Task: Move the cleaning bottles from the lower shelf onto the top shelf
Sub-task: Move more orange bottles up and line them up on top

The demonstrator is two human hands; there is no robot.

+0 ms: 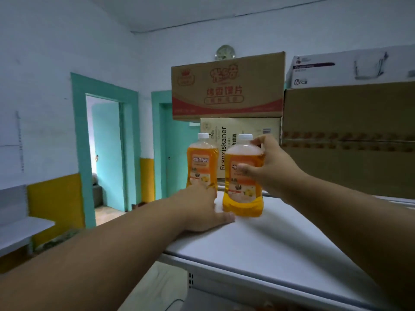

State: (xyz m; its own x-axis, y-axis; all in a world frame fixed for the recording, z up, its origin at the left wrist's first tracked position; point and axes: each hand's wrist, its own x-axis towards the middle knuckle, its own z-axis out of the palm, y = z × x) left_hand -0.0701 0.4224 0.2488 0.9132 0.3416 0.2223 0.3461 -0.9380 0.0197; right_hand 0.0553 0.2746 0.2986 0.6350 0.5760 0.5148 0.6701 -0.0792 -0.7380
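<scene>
We've got two bottles on the top shelf (280, 234): near bottle (243, 176) right, far bottle (202, 162) left, boxes (228, 86) stacked behind.

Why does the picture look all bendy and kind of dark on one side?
In the head view, the wide lens curves the ceiling lines and stretches both arms; the plain brown box at right sits in dim shade; the near orange bottle casts a soft shadow on the white shelf top; the right hand holding it looks slightly soft, the left hand too.
</scene>
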